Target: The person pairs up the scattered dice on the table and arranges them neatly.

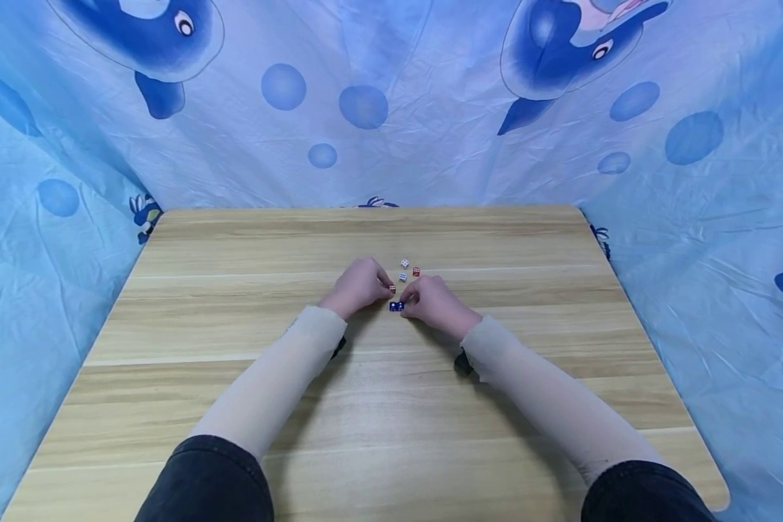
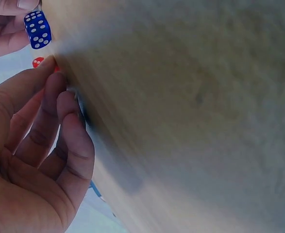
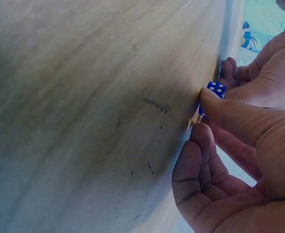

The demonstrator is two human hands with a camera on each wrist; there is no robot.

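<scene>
Near the middle of the table, two blue dice (image 1: 396, 307) sit side by side. My right hand (image 1: 433, 303) pinches the right one between thumb and fingertips; in the right wrist view this hand (image 3: 239, 160) partly covers the blue dice (image 3: 216, 89). Just behind them, my left hand (image 1: 359, 287) holds a red die (image 1: 392, 288) by thumb and finger. The left wrist view has the left hand (image 2: 40, 141) largely hiding that red die (image 2: 38, 62), with the blue dice (image 2: 38, 30) beside the other hand's fingers.
Behind the hands lie two white dice, one farther back (image 1: 404, 264) and one nearer (image 1: 402, 277), with another red die (image 1: 416, 272) to their right. The wooden table (image 1: 378, 435) is bordered by a blue patterned curtain (image 1: 424, 159) at the back and sides.
</scene>
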